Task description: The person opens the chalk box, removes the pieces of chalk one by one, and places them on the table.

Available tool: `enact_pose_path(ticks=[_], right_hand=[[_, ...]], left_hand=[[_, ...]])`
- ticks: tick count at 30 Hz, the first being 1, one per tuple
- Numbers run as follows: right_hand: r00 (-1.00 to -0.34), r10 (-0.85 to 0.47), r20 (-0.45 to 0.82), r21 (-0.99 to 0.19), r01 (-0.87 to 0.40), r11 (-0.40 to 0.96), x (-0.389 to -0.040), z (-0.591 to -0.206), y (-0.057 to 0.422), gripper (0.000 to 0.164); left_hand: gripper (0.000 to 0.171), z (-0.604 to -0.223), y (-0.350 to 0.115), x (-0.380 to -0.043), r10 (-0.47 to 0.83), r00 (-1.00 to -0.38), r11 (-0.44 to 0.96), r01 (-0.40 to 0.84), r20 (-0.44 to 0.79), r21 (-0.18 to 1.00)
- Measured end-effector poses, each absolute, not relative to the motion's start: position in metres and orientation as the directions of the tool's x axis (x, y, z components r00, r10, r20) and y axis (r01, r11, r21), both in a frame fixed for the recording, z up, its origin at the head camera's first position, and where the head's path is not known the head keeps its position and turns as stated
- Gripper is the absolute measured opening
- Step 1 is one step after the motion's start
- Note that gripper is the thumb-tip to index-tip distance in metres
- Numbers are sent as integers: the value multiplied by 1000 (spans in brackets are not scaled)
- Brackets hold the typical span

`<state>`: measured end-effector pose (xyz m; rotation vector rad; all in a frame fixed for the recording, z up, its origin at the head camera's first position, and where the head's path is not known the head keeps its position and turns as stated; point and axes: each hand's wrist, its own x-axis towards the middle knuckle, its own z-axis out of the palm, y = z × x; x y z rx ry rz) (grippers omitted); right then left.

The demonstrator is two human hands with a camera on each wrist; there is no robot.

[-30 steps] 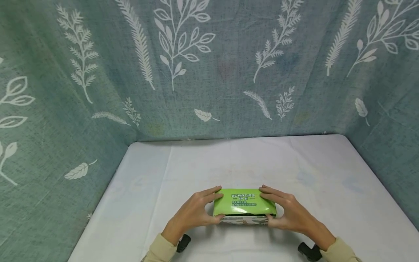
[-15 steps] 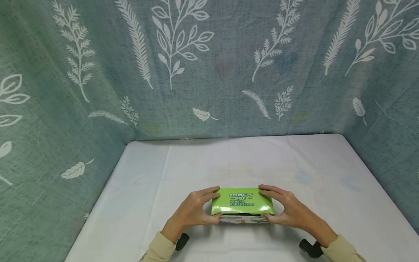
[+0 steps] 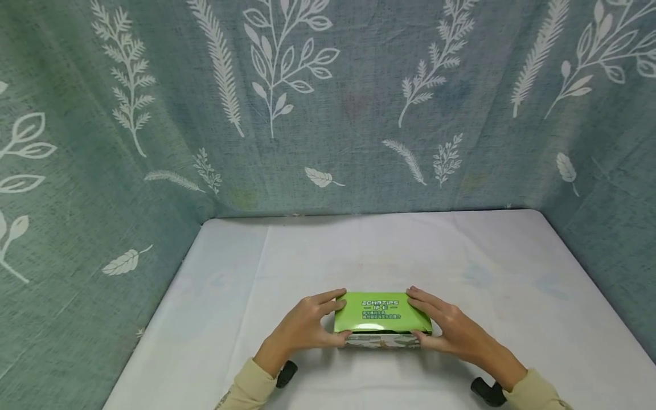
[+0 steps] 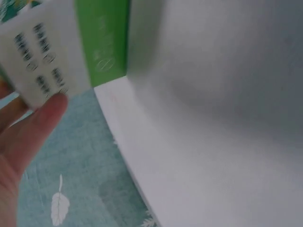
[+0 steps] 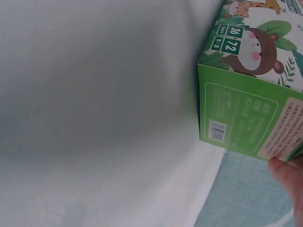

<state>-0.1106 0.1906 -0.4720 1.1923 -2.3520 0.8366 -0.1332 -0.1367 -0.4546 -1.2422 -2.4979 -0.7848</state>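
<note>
In the head view a small cardboard box [image 3: 383,312] with a bright green top and ECHOTIPS lettering sits near the front of the white table. My left hand [image 3: 312,324] grips its left end, fingers at the back corner and thumb at the front edge. The right end is gripped likewise by my right hand [image 3: 442,326]. A dark line runs under the top's front edge. In the left wrist view, the left thumb [image 4: 49,111] presses a white printed panel beside a green side. The right wrist view shows the box's barcode side [image 5: 232,120], a cartoon bear and the right thumb [image 5: 284,172] at an edge.
A white cloth covers the table [image 3: 307,256]. Green-blue curtain [image 3: 353,102] with white leaf prints hangs behind it and along both sides. Black wrist devices [image 3: 488,392] sit beneath the sleeves.
The head view shifts slightly. A little more of the box's front side shows below the green top, and the dark line there looks thinner. Both hands keep their hold on the ends.
</note>
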Motion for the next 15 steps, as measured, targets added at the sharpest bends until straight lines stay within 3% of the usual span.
enact_pose_path(ticks=[3, 8, 15], right_hand=[[-606, -611, 510, -355, -795, 491, -108, -469, 190, 57], [-659, -607, 444, -426, -751, 504, -106, -468, 192, 60], [-629, -616, 475, -377, -777, 504, -110, -469, 195, 73]], left_hand=[[47, -460, -136, -134, 657, -551, 486, 832, 515, 270], [47, -464, -138, -136, 666, -498, 457, 861, 555, 224], [45, -464, -135, -142, 672, -481, 420, 874, 563, 246]])
